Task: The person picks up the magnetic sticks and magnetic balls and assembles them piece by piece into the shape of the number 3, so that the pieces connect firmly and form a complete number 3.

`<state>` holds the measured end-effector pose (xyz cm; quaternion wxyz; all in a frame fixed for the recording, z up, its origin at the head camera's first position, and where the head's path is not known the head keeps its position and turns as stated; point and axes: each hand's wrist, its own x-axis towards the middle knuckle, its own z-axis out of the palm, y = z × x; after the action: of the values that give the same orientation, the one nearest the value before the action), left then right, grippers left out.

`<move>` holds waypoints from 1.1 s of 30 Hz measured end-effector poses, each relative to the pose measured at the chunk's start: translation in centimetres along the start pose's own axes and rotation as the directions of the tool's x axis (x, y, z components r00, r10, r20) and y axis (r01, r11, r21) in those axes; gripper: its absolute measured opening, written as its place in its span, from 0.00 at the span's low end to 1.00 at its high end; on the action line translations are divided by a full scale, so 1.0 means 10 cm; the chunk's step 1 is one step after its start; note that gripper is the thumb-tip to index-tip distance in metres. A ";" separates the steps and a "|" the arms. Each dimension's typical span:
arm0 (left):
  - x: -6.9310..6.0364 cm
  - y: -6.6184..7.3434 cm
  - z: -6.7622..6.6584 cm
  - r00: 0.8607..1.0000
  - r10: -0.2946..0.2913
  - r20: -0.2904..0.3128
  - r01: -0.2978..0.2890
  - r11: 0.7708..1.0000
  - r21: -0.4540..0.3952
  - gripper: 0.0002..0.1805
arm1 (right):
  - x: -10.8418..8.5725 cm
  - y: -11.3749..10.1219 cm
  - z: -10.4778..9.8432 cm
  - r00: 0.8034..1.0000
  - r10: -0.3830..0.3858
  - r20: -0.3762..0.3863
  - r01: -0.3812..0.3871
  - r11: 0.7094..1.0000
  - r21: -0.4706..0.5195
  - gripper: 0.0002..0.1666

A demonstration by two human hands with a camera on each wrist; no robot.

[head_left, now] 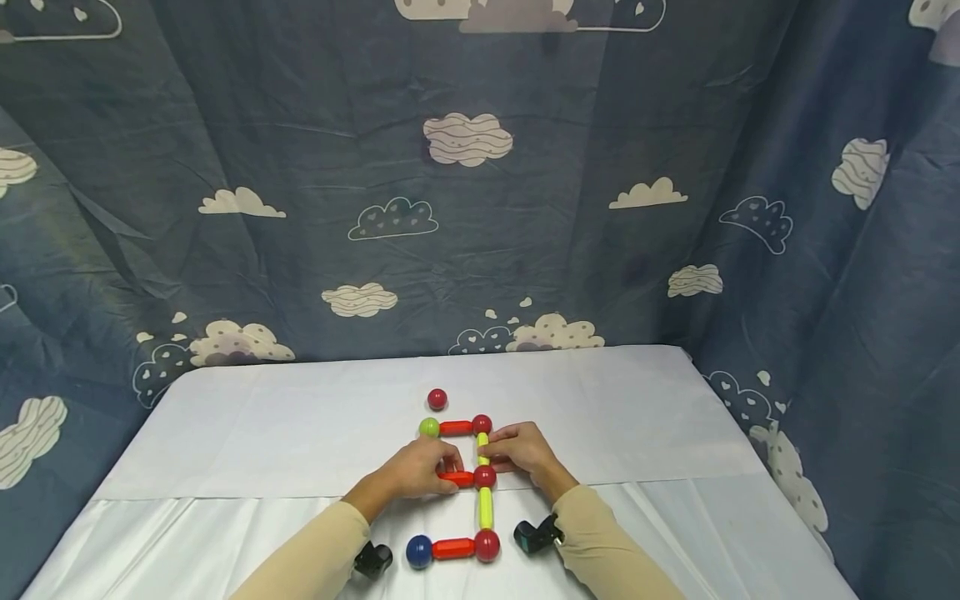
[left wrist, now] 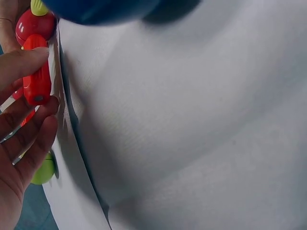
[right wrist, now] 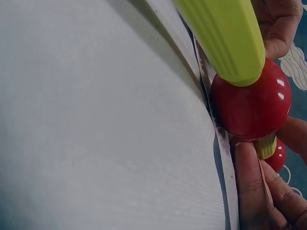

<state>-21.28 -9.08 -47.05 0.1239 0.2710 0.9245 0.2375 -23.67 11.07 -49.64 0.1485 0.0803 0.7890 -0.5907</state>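
Observation:
On the table lies a figure of joined balls and rods. My left hand [head_left: 422, 468] pinches the middle red rod [left wrist: 37, 79], whose right end meets the middle red ball [head_left: 485, 477]. With thumb and fingers my right hand [head_left: 525, 448] grips the upper yellow-green rod [head_left: 483, 457], between that ball and the upper red ball [head_left: 482, 424]. A lower yellow-green rod [head_left: 486, 508] runs down to the lower red ball [head_left: 487, 546]. The upper red rod [head_left: 456, 428] links to a green ball [head_left: 429, 427]. At the bottom, another red rod [head_left: 453, 548] joins a blue ball [head_left: 419, 552].
A loose red ball [head_left: 437, 399] lies behind the figure. White cloth covers the table [head_left: 247, 442], with a seam crossing under the hands. A dark cloud-patterned curtain [head_left: 525, 242] hangs behind and at the sides. Each wrist wears a small black camera [head_left: 534, 537].

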 end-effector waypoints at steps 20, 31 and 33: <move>0.05 -0.36 -0.39 0.973 -0.101 -0.207 0.036 0.954 -0.296 0.10 | 0.00 0.00 -0.02 1.000 -0.006 0.022 0.006 1.000 0.006 0.16; 0.39 -0.61 -0.52 0.929 -0.320 -0.187 0.207 0.866 -0.454 0.18 | 0.00 -0.01 -0.03 1.000 0.003 0.024 -0.003 1.000 0.002 0.17; 0.44 -0.62 -0.52 0.936 -0.319 -0.147 0.217 0.854 -0.472 0.20 | -0.01 0.00 -0.03 1.000 -0.004 0.027 0.004 1.000 0.009 0.17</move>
<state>-29.50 -13.16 -46.20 0.1123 0.0749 0.8812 0.4531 -23.62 11.39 -49.49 0.1578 0.0714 0.7845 -0.5954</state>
